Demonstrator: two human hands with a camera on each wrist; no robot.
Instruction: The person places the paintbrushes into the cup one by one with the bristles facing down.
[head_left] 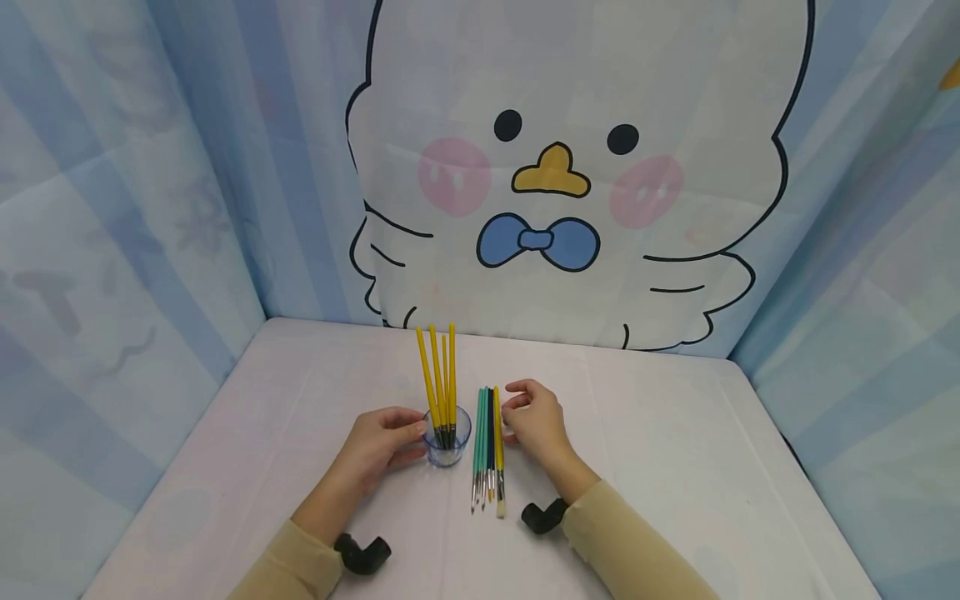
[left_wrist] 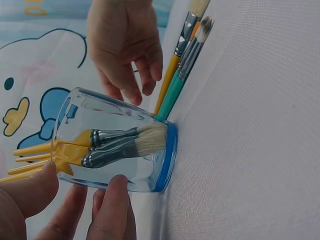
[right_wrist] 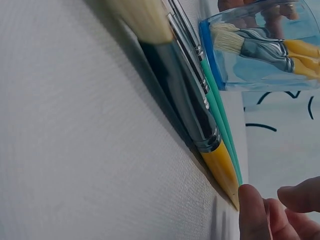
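Note:
A clear cup [head_left: 447, 450] with a blue base stands on the table, holding several yellow-handled paintbrushes [head_left: 436, 375], bristles down. On its left side my left hand [head_left: 382, 446] holds it, thumb near the rim and fingers bent along the wall. To the right of the cup lies a row of paintbrushes, with teal brushes [head_left: 480, 433], dark-handled ones [head_left: 491, 429] and a yellow brush [head_left: 498, 429] at the right end. My right hand [head_left: 536, 421] is beside that yellow brush, fingers loosely bent, thumb and forefinger apart, fingertips right at its handle end [right_wrist: 227, 185].
The white-covered table [head_left: 637, 433] reaches back to a curtain printed with a cartoon bird [head_left: 555, 292]. Light blue curtains [head_left: 112, 250] hang at both sides. Black curved pieces [head_left: 363, 555] are at both sleeve cuffs.

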